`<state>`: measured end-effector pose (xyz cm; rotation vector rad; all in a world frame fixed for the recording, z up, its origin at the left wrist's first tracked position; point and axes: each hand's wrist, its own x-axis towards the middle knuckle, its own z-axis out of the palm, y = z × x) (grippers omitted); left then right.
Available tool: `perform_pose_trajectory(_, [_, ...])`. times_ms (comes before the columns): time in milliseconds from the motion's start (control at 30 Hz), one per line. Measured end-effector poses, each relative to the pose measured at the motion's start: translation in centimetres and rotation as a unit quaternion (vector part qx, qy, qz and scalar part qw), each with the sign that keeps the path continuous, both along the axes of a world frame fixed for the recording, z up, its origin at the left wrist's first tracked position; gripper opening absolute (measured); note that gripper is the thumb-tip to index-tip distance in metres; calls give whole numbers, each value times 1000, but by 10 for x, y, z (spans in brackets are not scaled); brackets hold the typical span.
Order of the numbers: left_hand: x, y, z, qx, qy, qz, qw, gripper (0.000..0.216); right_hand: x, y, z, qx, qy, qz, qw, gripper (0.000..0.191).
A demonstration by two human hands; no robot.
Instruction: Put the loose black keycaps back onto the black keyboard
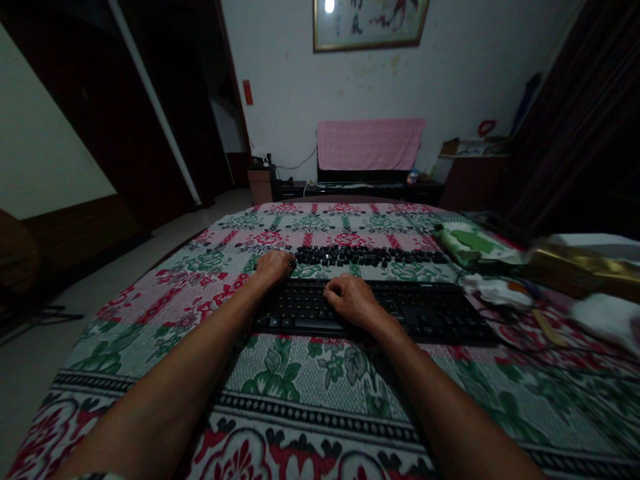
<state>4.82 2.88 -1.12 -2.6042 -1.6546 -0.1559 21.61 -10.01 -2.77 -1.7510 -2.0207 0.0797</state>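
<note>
A black keyboard lies on the floral bedspread in front of me. Just beyond it runs a loose row of black keycaps. My left hand rests off the keyboard's far left corner, at the left end of that row, its fingers curled in a pinch on a small dark keycap. My right hand sits on the left half of the keyboard. Its fingers are bent down onto the keys, and what they hold, if anything, is hidden.
To the right lie a green and white packet, crumpled white cloths and a gold-coloured wrapper. A low cabinet under a pink cloth stands at the far wall. Bare floor is on the left.
</note>
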Motion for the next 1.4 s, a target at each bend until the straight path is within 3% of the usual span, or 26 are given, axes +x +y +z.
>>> perform_pose_trajectory(300, [2, 8, -7, -1, 11, -9, 1000, 33, -2, -2, 3, -19, -2, -8, 1000, 24])
perform_pose_trajectory(433, [2, 1, 1, 14, 11, -6, 1000, 32, -2, -2, 4, -18, -11, -7, 1000, 25])
perform_pose_trajectory(533, [-1, -12, 12, 18, -25, -51, 998, 31, -2, -2, 5, -21, -15, -2, 1000, 25])
perform_pose_trajectory(567, [-2, -17, 16, -4, -40, -96, 995, 30, -2, -2, 6, -24, -16, -1, 1000, 25])
perform_pose_trajectory(667, [-5, -36, 23, -183, -84, -206, 958, 32, -2, -2, 7, -21, -21, 0, 1000, 24])
perform_pose_trajectory(733, [-7, -48, 25, -305, -110, -236, 916, 33, -2, -3, 7, -16, -21, 1, 1000, 24])
perform_pose_trajectory(800, [-8, -57, 25, -368, -128, -239, 890, 33, -3, -4, 7, -19, -18, 5, 1000, 24])
perform_pose_trajectory(1067, [-7, -68, 25, -404, -127, -214, 881, 32, 0, -3, 6, -10, 6, 29, 1000, 21])
perform_pose_trajectory(1233, [-6, -66, 24, -408, -121, -207, 881, 31, -4, -4, 8, -68, 60, 75, 993, 27])
perform_pose_trajectory(1400, [-6, -63, 20, -417, -133, -224, 871, 27, -10, -5, 6, -116, 76, 61, 988, 42])
